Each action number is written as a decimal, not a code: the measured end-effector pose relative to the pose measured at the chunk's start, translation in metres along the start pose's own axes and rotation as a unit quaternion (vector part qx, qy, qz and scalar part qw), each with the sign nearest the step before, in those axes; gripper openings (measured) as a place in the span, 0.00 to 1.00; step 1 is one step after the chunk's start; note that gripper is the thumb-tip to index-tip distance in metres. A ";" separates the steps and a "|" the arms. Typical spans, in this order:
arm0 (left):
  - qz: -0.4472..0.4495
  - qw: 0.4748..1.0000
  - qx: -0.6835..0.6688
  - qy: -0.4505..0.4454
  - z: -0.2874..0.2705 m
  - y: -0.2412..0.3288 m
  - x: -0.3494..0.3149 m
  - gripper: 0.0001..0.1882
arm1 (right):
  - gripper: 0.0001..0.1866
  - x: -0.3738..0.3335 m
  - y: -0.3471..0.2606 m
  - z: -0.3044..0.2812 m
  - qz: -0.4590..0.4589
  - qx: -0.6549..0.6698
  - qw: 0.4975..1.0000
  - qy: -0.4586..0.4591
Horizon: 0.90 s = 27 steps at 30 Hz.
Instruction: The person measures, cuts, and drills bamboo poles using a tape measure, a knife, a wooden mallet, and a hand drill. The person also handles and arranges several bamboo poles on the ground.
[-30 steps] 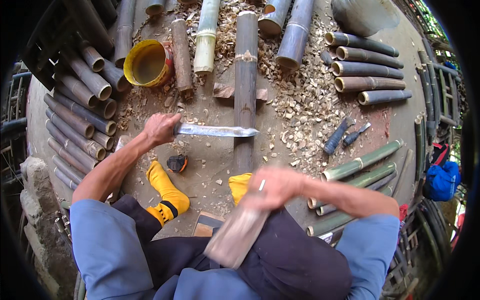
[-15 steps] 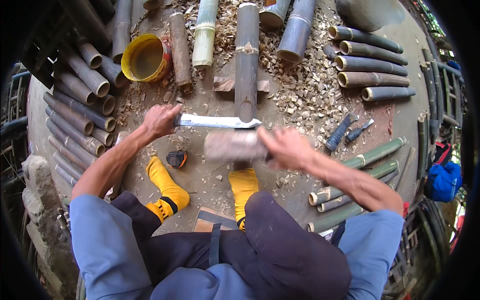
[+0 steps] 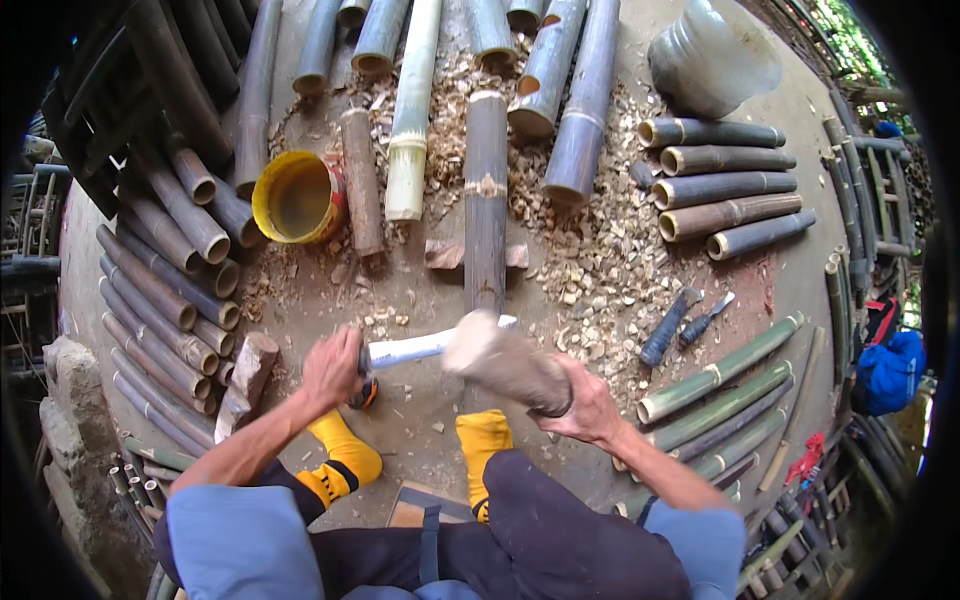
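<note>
My left hand [image 3: 335,370] is closed around the handle of a machete. Its pale blade [image 3: 405,348] points right and lies across the near part of a dark bamboo pole [image 3: 486,225]. My right hand [image 3: 588,405] grips a thick wooden mallet [image 3: 512,368], held slanting with its round end face up and to the left. That mallet hides part of the blade and the pole's near end; whether it touches the blade I cannot tell. Beneath the pole lies a wooden block [image 3: 441,254]. A tape measure [image 3: 367,394] sits on the ground beside my left wrist.
A yellow-rimmed bucket [image 3: 298,198] of murky liquid stands left of the pole. Cut bamboo [image 3: 150,290] is stacked at left, with more lengths [image 3: 735,195] at right. Chips [image 3: 600,270] cover the ground. Two dark-handled tools [image 3: 668,328] lie at right. My yellow-socked feet [image 3: 345,455] are close below.
My view has tilted farther ahead, so the scene sits lower. The mallet, blurred and level before, now slants with its end raised. The machete's handle has come nearer to me, angling the blade.
</note>
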<state>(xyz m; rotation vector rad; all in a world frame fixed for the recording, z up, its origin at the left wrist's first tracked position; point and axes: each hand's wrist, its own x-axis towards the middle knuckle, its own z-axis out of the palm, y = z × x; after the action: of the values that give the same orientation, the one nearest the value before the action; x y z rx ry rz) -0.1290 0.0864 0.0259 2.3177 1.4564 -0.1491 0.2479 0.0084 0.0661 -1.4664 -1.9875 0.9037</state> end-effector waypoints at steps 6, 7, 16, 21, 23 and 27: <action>0.060 0.976 -0.179 -0.110 -0.036 -0.021 -0.009 0.19 | 0.44 -0.079 0.007 0.018 0.440 0.026 0.897 0.043; 0.088 0.975 -0.193 -0.064 -0.043 -0.033 0.000 0.16 | 0.48 -0.093 0.012 0.019 0.411 0.009 0.911 0.037; 0.034 0.989 -0.073 -0.123 -0.069 -0.061 0.097 0.17 | 0.52 -0.129 -0.007 0.012 0.471 0.052 0.879 -0.053; 0.047 0.988 -0.062 -0.131 -0.062 -0.062 0.107 0.16 | 0.53 -0.106 -0.013 0.002 0.439 0.087 0.894 -0.005; 0.043 0.988 -0.056 -0.135 -0.064 -0.061 0.107 0.16 | 0.53 -0.093 -0.014 -0.002 0.423 0.095 0.901 0.004; 0.022 0.987 -0.061 -0.149 -0.064 -0.059 0.105 0.15 | 0.53 -0.045 -0.024 -0.022 0.378 0.136 0.916 0.014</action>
<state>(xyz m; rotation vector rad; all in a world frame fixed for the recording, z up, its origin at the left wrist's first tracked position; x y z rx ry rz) -0.1409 0.2222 0.0375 2.1199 1.2305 -0.3673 0.2618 -0.0348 0.0979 -2.0814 -1.1722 1.3829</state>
